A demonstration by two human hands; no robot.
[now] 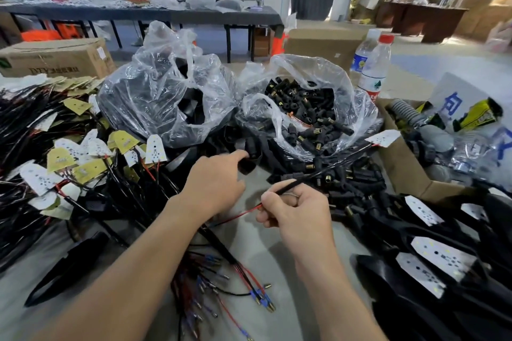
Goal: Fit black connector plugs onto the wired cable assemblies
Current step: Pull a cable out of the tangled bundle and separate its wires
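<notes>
Bright daylight, wide-angle edge distortion, slight blur

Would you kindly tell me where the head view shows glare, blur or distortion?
Head view: wide-angle distortion bows the far table; glare streaks the clear bags; the top-right corner is blown out; the right hand and its cable are sharp; boards at the right edge smear.

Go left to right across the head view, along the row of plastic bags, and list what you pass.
pile of wired cable assemblies → clear bag of dark parts → clear bag of black connector plugs → open cardboard box. The water bottles overlap the second bag, so they are left out.
</notes>
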